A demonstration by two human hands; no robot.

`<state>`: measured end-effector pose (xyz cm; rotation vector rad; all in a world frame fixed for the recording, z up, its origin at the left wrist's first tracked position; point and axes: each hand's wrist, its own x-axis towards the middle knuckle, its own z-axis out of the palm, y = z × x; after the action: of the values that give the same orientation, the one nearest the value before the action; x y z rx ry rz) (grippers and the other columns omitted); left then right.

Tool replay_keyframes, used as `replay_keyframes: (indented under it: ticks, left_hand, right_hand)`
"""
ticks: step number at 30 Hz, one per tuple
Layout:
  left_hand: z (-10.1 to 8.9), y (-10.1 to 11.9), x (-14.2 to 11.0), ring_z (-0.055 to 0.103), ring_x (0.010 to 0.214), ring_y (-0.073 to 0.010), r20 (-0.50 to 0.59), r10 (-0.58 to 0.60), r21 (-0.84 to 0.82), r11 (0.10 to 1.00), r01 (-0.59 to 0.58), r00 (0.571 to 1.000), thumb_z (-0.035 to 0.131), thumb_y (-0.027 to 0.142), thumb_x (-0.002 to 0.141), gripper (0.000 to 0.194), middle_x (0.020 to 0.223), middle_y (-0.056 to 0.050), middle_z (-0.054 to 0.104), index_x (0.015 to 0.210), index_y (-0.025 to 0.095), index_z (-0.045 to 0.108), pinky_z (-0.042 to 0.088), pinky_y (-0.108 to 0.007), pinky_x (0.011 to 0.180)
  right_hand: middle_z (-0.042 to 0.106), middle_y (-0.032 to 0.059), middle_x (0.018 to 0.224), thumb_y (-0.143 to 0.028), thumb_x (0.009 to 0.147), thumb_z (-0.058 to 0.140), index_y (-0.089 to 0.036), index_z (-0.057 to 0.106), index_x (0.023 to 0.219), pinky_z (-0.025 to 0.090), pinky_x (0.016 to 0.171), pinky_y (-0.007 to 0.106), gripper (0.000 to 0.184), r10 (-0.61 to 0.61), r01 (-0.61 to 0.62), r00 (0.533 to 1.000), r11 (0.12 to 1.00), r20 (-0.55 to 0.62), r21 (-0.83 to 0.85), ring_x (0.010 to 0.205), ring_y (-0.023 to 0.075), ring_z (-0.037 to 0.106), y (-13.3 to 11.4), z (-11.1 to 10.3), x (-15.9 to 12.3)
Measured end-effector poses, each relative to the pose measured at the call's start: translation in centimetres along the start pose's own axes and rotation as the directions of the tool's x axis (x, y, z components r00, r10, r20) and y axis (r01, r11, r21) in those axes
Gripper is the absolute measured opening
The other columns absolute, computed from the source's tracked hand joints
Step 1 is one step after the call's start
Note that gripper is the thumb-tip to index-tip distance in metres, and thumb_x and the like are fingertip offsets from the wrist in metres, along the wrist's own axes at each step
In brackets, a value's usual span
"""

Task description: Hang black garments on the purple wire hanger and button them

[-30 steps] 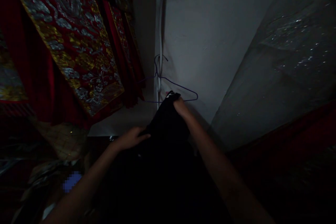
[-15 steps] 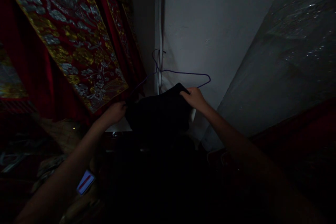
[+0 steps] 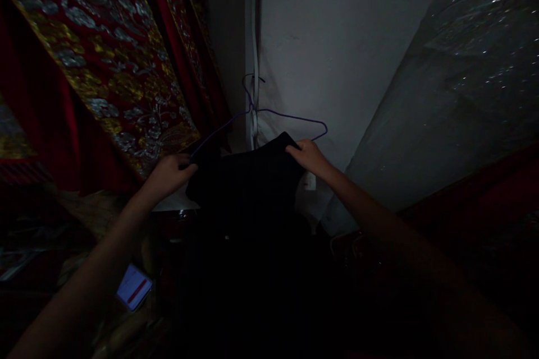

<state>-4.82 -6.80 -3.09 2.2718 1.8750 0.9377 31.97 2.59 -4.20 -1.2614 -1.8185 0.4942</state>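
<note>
A black garment (image 3: 248, 179) is stretched between my hands; it is too dark to tell its kind. My left hand (image 3: 172, 171) is closed on its left upper edge, by the left end of a thin purple hanger (image 3: 290, 116). Between thumb and fingers, my right hand (image 3: 309, 156) pinches the garment's upper right edge, just below the hanger's right end. The hook of the hanger is up at a white cable or pipe by the wall. Darkness hides the lower part of the garment.
Red cloth with gold and silver embroidery (image 3: 126, 61) hangs at the left. Clear plastic sheeting (image 3: 455, 95) covers something at the right. Behind the hanger is a pale wall (image 3: 337, 28). A lit phone screen (image 3: 133, 287) glows at the lower left, and a small white label (image 3: 310, 182) shows near my right hand.
My left hand has shifted left and up to the hanger's left end, thumb now on top of the cloth. The hanger's right end has dipped slightly. My right hand keeps its pinch.
</note>
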Motion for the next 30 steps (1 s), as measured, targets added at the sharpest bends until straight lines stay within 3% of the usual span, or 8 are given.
replay_keyframes:
  ticks: [6,12,16,19,23,26,28,30]
  left_hand:
    - [-2.0,2.0,-1.1,0.061,0.065,-0.0260,-0.124,-0.052,0.159,0.985,0.072,0.991,0.055,0.048,0.075,0.031,0.062,-0.006,0.066,0.062,0.021,0.062,0.044,-0.035,0.065]
    - [-1.9,3.8,1.9,0.066,0.084,-0.0251,-0.180,0.184,-0.046,0.980,-0.195,0.966,0.059,0.039,0.080,0.020,0.090,-0.006,0.071,0.081,0.020,0.066,0.050,-0.035,0.079]
    - [0.0,4.6,5.7,0.067,0.099,-0.0234,-0.280,0.263,-0.165,0.934,-0.316,0.923,0.062,0.037,0.086,0.040,0.106,-0.006,0.073,0.122,0.020,0.060,0.051,-0.035,0.091]
    - [0.9,4.5,7.3,0.068,0.094,-0.0224,-0.243,0.302,-0.119,0.934,-0.337,0.922,0.049,0.031,0.093,0.034,0.099,-0.007,0.074,0.121,0.017,0.064,0.052,-0.035,0.091]
    - [0.7,3.6,8.2,0.066,0.094,-0.0245,-0.193,0.341,-0.003,0.938,-0.348,0.920,0.044,0.026,0.094,0.034,0.100,-0.009,0.071,0.114,0.016,0.068,0.052,-0.039,0.092]
    - [0.1,2.8,8.9,0.061,0.101,-0.0259,-0.185,0.415,0.067,0.910,-0.410,0.891,0.043,0.024,0.093,0.032,0.108,-0.011,0.064,0.111,0.016,0.068,0.049,-0.043,0.097]
    - [-0.1,2.4,9.4,0.057,0.104,-0.0263,-0.204,0.424,0.085,0.906,-0.416,0.882,0.044,0.024,0.092,0.030,0.112,-0.012,0.059,0.108,0.016,0.068,0.047,-0.045,0.101]
    - [-0.2,2.2,9.7,0.056,0.105,-0.0262,-0.226,0.380,0.059,0.925,-0.376,0.897,0.043,0.024,0.092,0.028,0.111,-0.011,0.057,0.106,0.016,0.067,0.046,-0.044,0.100]
  right_hand:
    - [0.038,-0.0034,0.045,-0.034,0.078,0.056,-0.021,0.041,0.046,0.023,0.050,0.027,0.038,-0.080,0.071,0.994,0.991,-0.075,-0.117,0.047,0.0104,0.039,-0.7,-0.6,-0.3]
    - [0.039,-0.0048,0.048,-0.043,0.075,0.058,-0.021,0.043,0.051,0.024,0.047,0.024,0.035,0.078,-0.086,0.994,0.990,0.074,0.108,0.045,0.0093,0.038,-1.6,-0.8,-1.1]
    - [0.049,-0.0023,0.055,-0.050,0.080,0.054,-0.019,0.053,0.061,0.034,0.050,0.025,0.036,-0.085,0.071,0.993,0.983,0.076,0.170,0.054,0.0137,0.048,-2.3,-0.4,-2.9]
    - [0.067,0.0034,0.078,-0.031,0.083,0.049,-0.017,0.068,0.086,0.049,0.069,0.031,0.024,-0.282,0.288,0.956,0.954,-0.081,0.078,0.075,0.0196,0.062,-2.0,-1.0,-3.9]
    - [0.072,0.0100,0.104,-0.021,0.079,0.053,-0.015,0.055,0.137,0.053,0.078,0.039,0.059,-0.219,0.252,0.872,0.968,-0.437,0.018,0.083,0.0227,0.067,0.4,-3.9,-3.4]
    - [0.073,0.0081,0.090,-0.030,0.075,0.060,-0.015,0.071,0.114,0.054,0.077,0.041,0.043,-0.145,0.193,0.892,0.979,-0.428,0.071,0.080,0.0253,0.068,2.0,-7.1,-1.8]
    - [0.073,0.0053,0.079,-0.036,0.070,0.065,-0.017,0.075,0.087,0.054,0.078,0.041,0.027,-0.131,0.186,0.949,0.967,-0.286,0.175,0.081,0.0269,0.069,2.1,-9.1,-0.9]
    - [0.071,0.0035,0.072,-0.039,0.066,0.070,-0.019,0.075,0.078,0.055,0.076,0.042,0.024,-0.106,0.143,0.986,0.934,-0.128,0.328,0.080,0.0282,0.070,1.2,-10.3,-0.3]
